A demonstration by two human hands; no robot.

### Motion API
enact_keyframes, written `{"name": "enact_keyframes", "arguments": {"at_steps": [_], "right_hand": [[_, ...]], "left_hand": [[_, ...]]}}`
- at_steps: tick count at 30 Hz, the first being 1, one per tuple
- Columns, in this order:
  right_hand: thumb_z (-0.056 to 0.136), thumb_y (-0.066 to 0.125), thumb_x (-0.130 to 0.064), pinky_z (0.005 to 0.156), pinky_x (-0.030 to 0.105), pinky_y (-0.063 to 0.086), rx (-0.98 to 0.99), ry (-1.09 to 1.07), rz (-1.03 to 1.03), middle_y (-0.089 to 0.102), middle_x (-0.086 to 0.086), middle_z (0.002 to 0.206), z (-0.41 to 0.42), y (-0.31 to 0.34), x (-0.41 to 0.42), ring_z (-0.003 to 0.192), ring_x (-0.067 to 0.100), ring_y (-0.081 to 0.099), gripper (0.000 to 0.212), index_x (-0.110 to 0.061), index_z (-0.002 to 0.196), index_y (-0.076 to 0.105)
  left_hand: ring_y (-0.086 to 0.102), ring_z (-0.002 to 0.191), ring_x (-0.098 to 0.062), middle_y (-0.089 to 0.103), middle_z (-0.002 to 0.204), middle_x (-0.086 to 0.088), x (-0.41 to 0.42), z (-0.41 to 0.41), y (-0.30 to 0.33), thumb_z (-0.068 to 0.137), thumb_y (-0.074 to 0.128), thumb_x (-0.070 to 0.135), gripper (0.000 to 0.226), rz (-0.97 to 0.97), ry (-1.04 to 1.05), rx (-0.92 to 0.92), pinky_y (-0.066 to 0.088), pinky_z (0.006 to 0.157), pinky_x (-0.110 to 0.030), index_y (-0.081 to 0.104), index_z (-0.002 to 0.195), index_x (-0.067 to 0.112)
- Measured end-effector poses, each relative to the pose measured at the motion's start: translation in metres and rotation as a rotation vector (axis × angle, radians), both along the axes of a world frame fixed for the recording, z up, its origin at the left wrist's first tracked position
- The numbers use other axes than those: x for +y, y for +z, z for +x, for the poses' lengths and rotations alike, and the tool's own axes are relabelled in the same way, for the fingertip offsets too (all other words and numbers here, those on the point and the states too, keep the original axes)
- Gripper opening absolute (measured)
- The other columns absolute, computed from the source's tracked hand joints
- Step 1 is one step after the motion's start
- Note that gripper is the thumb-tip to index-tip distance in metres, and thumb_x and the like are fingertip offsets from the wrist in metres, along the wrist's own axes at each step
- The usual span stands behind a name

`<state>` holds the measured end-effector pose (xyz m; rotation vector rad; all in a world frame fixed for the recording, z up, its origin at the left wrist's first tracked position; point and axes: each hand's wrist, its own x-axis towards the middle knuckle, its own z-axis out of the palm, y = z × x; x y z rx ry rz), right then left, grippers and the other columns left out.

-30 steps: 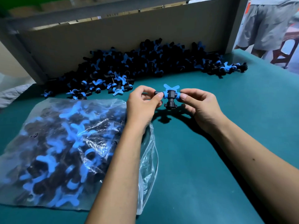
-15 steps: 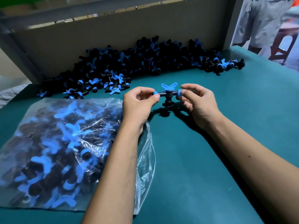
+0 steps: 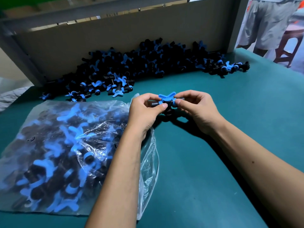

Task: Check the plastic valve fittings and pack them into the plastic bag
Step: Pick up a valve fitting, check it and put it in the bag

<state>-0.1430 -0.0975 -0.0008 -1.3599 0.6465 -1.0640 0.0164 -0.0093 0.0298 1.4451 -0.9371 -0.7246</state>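
Note:
I hold one black valve fitting [image 3: 166,100] with a blue butterfly handle just above the green table. My left hand [image 3: 145,111] pinches its left end and my right hand [image 3: 196,109] pinches its right end. The handle points up between my fingertips. A clear plastic bag [image 3: 65,153], stuffed with several black and blue fittings, lies at the left with its open mouth toward my left wrist. A long pile of loose fittings [image 3: 148,63] lies along the back of the table.
A cardboard wall [image 3: 115,40] stands behind the pile. The green table [image 3: 230,112] stretches to the right and front. A person in grey shorts [image 3: 266,23] stands beyond the far right corner beside a wooden stool [image 3: 289,43].
Both hands shifted their pinch inward along the fitting, closer to its blue collars and body. The handle stays pointing up. The bag and the pile have not moved.

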Motion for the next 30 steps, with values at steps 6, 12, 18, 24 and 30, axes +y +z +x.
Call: {"name": "enact_keyframes", "arguments": {"at_steps": [6, 12, 18, 24, 30], "right_hand": [[0.086, 0.075, -0.003, 0.067, 0.023, 0.051, -0.164, -0.191, 0.139, 0.072, 0.007, 0.076, 0.002, 0.002, -0.002, 0.070, 0.019, 0.060, 0.009, -0.012, 0.088, 0.075], [0.091, 0.075, -0.016, 0.064, 0.023, 0.055, -0.091, -0.303, 0.025, 0.070, 0.005, 0.087, 0.007, -0.001, -0.001, 0.075, 0.018, 0.072, 0.021, -0.004, 0.105, 0.064], [0.076, 0.088, -0.032, 0.065, 0.041, 0.061, 0.234, -0.198, -0.346, 0.070, -0.004, 0.089, 0.012, 0.000, 0.014, 0.080, 0.019, 0.070, 0.037, -0.016, 0.098, 0.063], [0.094, 0.072, -0.016, 0.062, 0.031, 0.059, -0.011, -0.182, -0.071, 0.076, 0.012, 0.085, 0.011, 0.005, 0.013, 0.064, 0.024, 0.068, 0.012, -0.005, 0.096, 0.068], [0.106, 0.048, -0.018, 0.051, 0.017, 0.052, -0.420, -0.017, 0.496, 0.075, 0.022, 0.083, 0.006, 0.014, 0.012, 0.056, 0.014, 0.065, 0.021, -0.003, 0.099, 0.061]], "left_hand": [[0.069, 0.077, -0.019, 0.072, 0.080, -0.007, 0.002, 0.002, 0.005, 0.083, 0.080, -0.002, 0.016, -0.022, 0.015, 0.027, 0.059, 0.087, -0.036, 0.075, 0.087, 0.013], [0.068, 0.071, -0.018, 0.071, 0.076, -0.008, 0.000, -0.004, 0.013, 0.084, 0.081, 0.003, 0.009, -0.096, 0.141, 0.092, 0.058, 0.077, -0.030, 0.073, 0.088, 0.005], [0.065, 0.063, -0.017, 0.069, 0.065, -0.003, -0.005, -0.013, 0.013, 0.084, 0.082, 0.011, 0.014, -0.110, 0.150, 0.109, 0.057, 0.074, -0.036, 0.070, 0.083, 0.004], [0.065, 0.085, -0.008, 0.072, 0.085, 0.006, -0.004, -0.009, 0.020, 0.090, 0.077, 0.031, 0.017, -0.159, 0.122, -0.424, 0.052, 0.083, -0.032, 0.073, 0.088, 0.014], [0.012, 0.146, -0.023, 0.031, 0.152, -0.001, 0.011, 0.013, 0.029, 0.070, 0.089, 0.029, 0.060, 0.290, 0.146, -1.086, 0.020, 0.119, -0.042, 0.059, 0.121, 0.041]]}}
